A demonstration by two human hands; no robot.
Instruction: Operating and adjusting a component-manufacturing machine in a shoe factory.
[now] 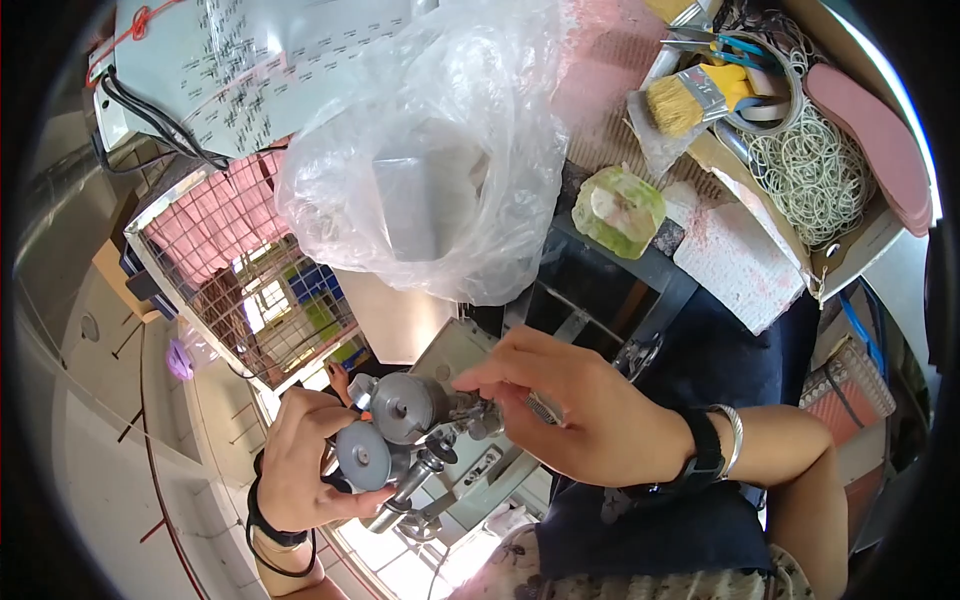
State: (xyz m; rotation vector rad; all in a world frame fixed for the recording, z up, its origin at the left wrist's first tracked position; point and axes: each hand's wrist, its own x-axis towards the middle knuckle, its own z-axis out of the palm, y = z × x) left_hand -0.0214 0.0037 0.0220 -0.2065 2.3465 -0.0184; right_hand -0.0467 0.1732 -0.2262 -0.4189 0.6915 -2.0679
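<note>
A metal mechanism with a large grey drum (405,408), a smaller round grey disc (363,456) and a shiny metal rod (412,486) is in front of me, low in the picture. My left hand (292,462) curls round the disc from the left, its thumb under the disc beside the rod. Just right of the drum, my right hand (590,415) bends its fingers in a pinch by a cluster of small metal parts (480,415). Whatever lies between those fingertips is too small or hidden to name.
Beyond my hands lies a crumpled clear plastic bag (430,190). A wire basket (215,240) with pink material stands left. On the right, a cardboard box (765,205) holds tangled cord, a yellow-handled brush (695,98) and pink sole-shaped pieces (870,150). A green-and-white lump (619,211) sits nearby.
</note>
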